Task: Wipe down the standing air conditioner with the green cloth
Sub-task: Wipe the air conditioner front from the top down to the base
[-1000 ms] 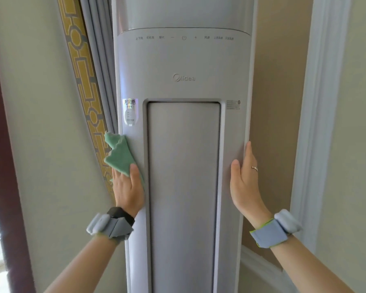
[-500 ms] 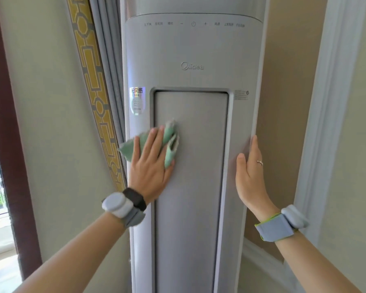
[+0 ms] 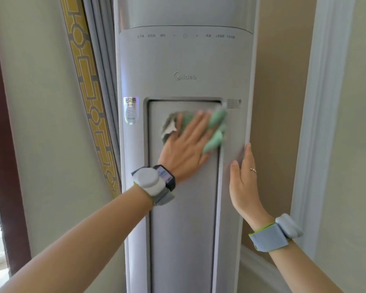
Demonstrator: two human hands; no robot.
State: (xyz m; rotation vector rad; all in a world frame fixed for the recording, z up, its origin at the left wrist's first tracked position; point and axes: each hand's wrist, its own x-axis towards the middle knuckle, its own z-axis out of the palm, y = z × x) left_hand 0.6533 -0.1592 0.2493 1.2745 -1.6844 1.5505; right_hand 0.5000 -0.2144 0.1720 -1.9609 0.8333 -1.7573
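Both grips lie flat, unclenched: green cloth (image 3: 215,132) under the left grip (image 3: 186,150), air conditioner (image 3: 184,60) edge under the right grip (image 3: 244,187).

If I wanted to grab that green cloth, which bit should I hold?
Pinch the bunched folds of the green cloth poking out past the fingertips of the left hand, coming from the right. The rest lies flat under that hand against the panel of the air conditioner, so only that puffy end offers a hold.
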